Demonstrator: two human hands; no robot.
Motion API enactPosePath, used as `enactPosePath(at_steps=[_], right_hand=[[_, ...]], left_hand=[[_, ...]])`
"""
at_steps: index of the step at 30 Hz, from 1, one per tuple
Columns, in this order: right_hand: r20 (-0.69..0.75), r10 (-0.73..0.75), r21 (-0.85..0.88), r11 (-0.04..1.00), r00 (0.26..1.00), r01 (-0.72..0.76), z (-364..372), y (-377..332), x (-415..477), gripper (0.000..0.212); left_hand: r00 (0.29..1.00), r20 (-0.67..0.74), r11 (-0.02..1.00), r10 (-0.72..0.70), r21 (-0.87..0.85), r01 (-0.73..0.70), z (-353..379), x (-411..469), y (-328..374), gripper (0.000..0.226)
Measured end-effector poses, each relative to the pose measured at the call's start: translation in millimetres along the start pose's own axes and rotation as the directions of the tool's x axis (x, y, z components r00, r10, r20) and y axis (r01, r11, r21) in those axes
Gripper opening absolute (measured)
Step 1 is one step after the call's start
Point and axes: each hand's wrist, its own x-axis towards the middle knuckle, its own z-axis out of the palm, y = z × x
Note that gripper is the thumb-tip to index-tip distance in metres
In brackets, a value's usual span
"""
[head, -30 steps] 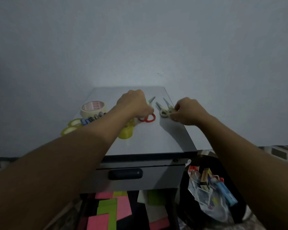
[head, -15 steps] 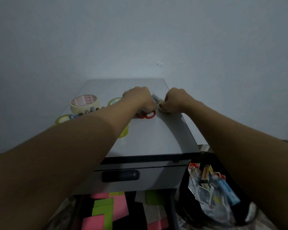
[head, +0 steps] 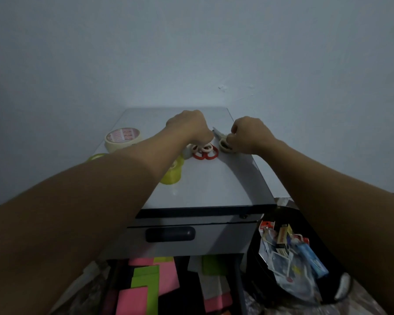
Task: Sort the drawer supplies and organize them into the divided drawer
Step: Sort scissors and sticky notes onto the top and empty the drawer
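Note:
On the grey cabinet top [head: 214, 183] my left hand [head: 189, 128] is curled over a small pile of scissors, whose red handles [head: 205, 155] and cream handles [head: 203, 147] stick out below its fingers. Just to the right, my right hand [head: 248, 135] grips another pair of cream-handled scissors [head: 223, 144], with the blade tip pointing away between the two hands. The drawer [head: 214, 237] under the top is closed and has a black handle [head: 170, 234].
A masking tape roll [head: 122, 138] stands at the back left. Two yellow-green tape rolls [head: 172, 175] [head: 96, 156] lie beside my left forearm. A black bin [head: 289, 253] of packaged supplies sits at the lower right. Pink and green sticky notes [head: 143, 283] lie below the drawer.
My right hand has brought the cream scissors leftward, close to the red-handled ones. A second cream handle now lies with the red pair under my left hand.

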Motion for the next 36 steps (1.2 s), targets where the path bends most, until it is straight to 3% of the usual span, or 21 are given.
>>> enactPosePath(at_steps=[3, 7, 11, 20, 23, 26, 29, 32, 36], right_hand=[[-0.107, -0.005, 0.051, 0.999, 0.994, 0.01, -12.5, -6.4, -13.4, 0.021], [-0.12, -0.065, 0.11, 0.991, 0.991, 0.078, -27.7, -18.5, -35.6, 0.018], [-0.103, -0.09, 0.185, 0.977, 0.991, 0.108, -32.1, -32.9, -65.6, 0.018], [-0.234, -0.116, 0.32, 0.928, 0.965, 0.189, -13.0, -65.2, -165.1, 0.016], [-0.208, -0.106, 0.409, 0.894, 0.972, 0.185, -3.7, -70.6, -199.5, 0.012], [-0.119, -0.105, 0.465, 0.873, 0.987, 0.149, 15.8, -71.4, -229.0, 0.006], [0.03, -0.148, 0.413, 0.902, 0.989, 0.123, 51.3, -66.4, -251.6, 0.01], [0.225, -0.17, 0.343, 0.935, 0.96, 0.085, 90.4, -59.7, -273.7, 0.012], [0.453, -0.136, 0.213, 0.976, 0.881, 0.041, 133.8, -51.7, -296.9, 0.017]], left_hand=[[0.999, -0.036, 0.999, 0.029, -0.014, -0.03, -11.3, -10.7, -6.9, 0.033], [0.993, -0.102, 0.996, 0.052, -0.063, -0.059, -23.7, -28.9, -18.0, 0.028], [0.992, -0.121, 0.988, 0.046, -0.141, -0.063, -29.7, -62.7, -30.3, 0.038], [0.962, -0.269, 0.949, 0.048, -0.288, -0.127, -4.9, -169.2, -57.5, 0.017], [0.965, -0.262, 0.92, 0.011, -0.376, -0.113, 9.3, -200.5, -68.6, 0.016], [0.987, -0.151, 0.901, -0.049, -0.434, -0.022, 35.8, -224.1, -81.9, 0.021], [0.986, 0.135, 0.897, -0.099, -0.417, 0.147, 83.7, -237.6, -98.2, 0.026], [0.908, 0.414, 0.885, -0.071, -0.393, 0.248, 138.9, -247.1, -116.6, 0.031], [0.821, 0.558, 0.923, -0.117, -0.245, 0.298, 198.2, -261.0, -142.0, 0.038]])
